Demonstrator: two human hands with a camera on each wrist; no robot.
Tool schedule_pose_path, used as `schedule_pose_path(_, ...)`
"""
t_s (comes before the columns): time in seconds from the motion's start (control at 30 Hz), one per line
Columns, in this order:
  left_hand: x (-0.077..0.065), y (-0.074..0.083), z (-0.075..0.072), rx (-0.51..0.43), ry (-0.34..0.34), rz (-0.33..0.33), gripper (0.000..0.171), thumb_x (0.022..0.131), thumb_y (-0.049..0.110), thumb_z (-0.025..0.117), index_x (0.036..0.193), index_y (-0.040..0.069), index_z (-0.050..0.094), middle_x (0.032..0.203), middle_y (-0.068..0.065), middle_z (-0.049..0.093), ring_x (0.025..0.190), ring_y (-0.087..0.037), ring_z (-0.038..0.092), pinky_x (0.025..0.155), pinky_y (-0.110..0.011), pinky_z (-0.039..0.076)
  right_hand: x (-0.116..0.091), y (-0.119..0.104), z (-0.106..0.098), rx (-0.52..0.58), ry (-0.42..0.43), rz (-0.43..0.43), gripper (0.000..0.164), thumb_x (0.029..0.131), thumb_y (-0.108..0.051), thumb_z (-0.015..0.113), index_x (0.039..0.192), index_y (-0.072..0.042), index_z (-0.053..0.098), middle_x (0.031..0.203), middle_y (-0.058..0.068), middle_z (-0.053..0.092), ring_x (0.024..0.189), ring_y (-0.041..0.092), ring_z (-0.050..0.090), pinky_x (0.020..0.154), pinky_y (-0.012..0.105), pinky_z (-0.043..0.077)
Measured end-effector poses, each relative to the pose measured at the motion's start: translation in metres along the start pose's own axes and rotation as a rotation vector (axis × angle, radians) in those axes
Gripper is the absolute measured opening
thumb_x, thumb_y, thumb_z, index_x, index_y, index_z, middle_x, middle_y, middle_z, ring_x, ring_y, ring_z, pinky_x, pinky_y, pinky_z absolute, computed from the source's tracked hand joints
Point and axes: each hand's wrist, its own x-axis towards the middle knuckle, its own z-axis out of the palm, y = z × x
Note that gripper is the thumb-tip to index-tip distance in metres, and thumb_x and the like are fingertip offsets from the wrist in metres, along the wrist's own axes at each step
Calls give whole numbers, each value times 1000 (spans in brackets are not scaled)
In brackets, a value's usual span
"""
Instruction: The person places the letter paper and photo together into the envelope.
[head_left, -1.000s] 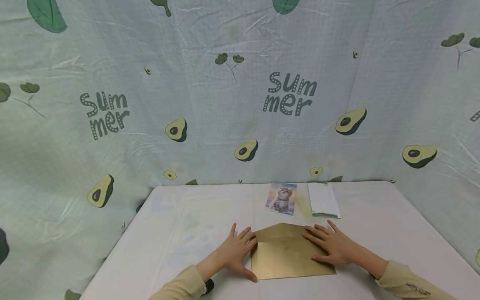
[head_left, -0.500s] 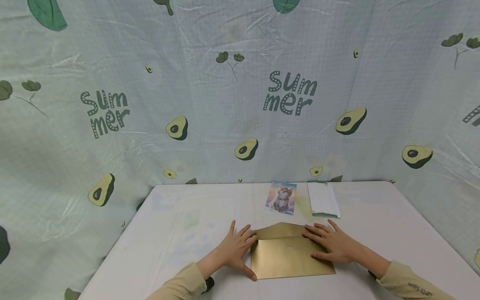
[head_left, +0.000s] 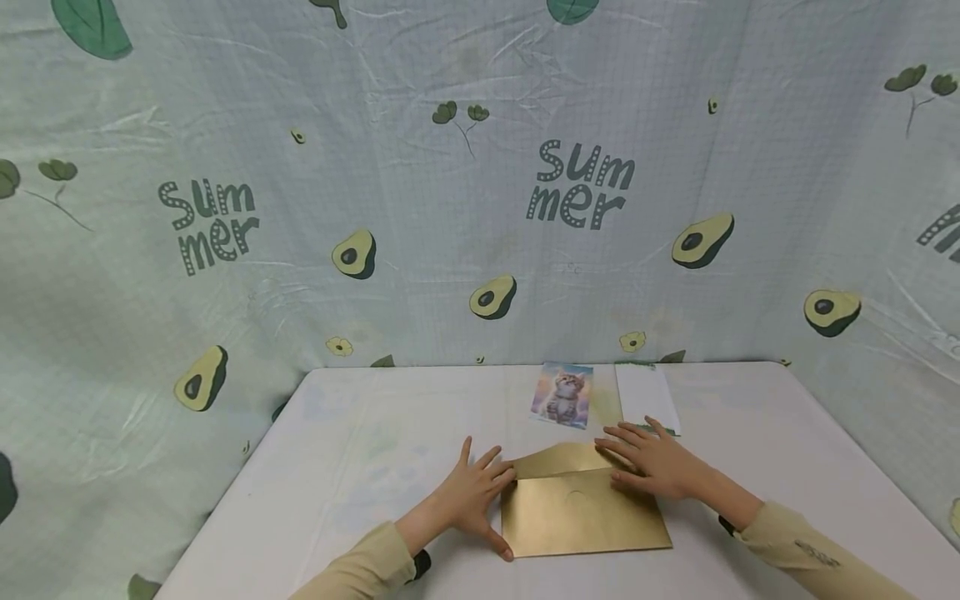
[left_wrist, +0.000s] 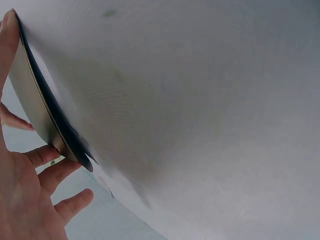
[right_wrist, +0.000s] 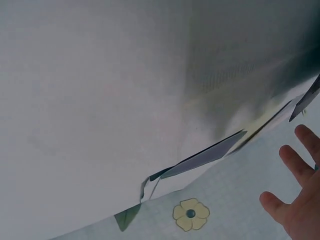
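A gold envelope (head_left: 577, 521) lies on the table with its pointed flap (head_left: 555, 460) unfolded toward the far side. My left hand (head_left: 472, 498) is spread along the envelope's left edge, thumb at the near corner and fingertips at the flap fold. From the left wrist view, the envelope (left_wrist: 42, 105) spans between the thumb and the fingers of the left hand (left_wrist: 25, 187), its side edge bowed. My right hand (head_left: 660, 468) reaches over the right part of the flap and fold, fingers extended, hiding that side. The right wrist view shows only some fingers of that hand (right_wrist: 305, 195).
Beyond the envelope lies a kitten picture card (head_left: 562, 397). To its right is a white sheet or pad with green borders (head_left: 647, 393), its near end close to my right fingers. A curtain printed with avocados (head_left: 491, 298) hangs behind the white table (head_left: 360, 475).
My right hand has shifted away from me and slightly left, off the envelope's right side and onto the flap area. My left hand has stayed almost still at the left edge.
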Motion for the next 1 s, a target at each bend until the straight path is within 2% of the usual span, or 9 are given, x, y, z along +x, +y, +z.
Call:
schedule_pose_path(0.13, -1, 1, -1, 1, 1, -4, 107, 49, 91, 41, 131, 21, 38, 133, 9, 44, 131, -22, 34, 96, -62, 28, 15, 9, 1, -23, 32, 41, 52, 89, -47, 44, 132, -18, 43, 135, 9, 45, 125, 32, 39, 98, 60, 23)
schedule_pose_path(0.33, -1, 2, -2, -7, 4, -4, 108, 49, 90, 42, 133, 21, 38, 133, 9, 44, 131, -22, 34, 96, -62, 28, 37, 25, 3, -61, 96, 95, 51, 87, -40, 52, 129, -12, 47, 130, 12, 48, 121, 33, 41, 96, 61, 26)
schedule_pose_path(0.57, 0, 1, -1, 7, -6, -8, 109, 49, 91, 41, 134, 22, 37, 135, 9, 43, 131, -22, 33, 96, -62, 28, 67, 43, 7, -123, 137, 112, 52, 85, -39, 56, 126, -10, 49, 125, 13, 52, 118, 32, 44, 95, 60, 28)
schedule_pose_path(0.83, 0, 1, -2, 8, -12, 0, 108, 50, 90, 41, 134, 22, 37, 135, 8, 42, 131, -22, 33, 96, -62, 28, 93, 53, 8, -174, 149, 160, 50, 86, -38, 55, 123, -5, 50, 123, 13, 52, 115, 32, 45, 92, 57, 32)
schedule_pose_path(1.0, 0, 2, -4, 0, -22, 8, 108, 51, 90, 41, 134, 22, 37, 136, 8, 42, 131, -22, 33, 96, -62, 28, 105, 58, 8, -138, 123, 204, 48, 88, -34, 52, 125, -3, 48, 124, 15, 51, 115, 34, 44, 94, 59, 31)
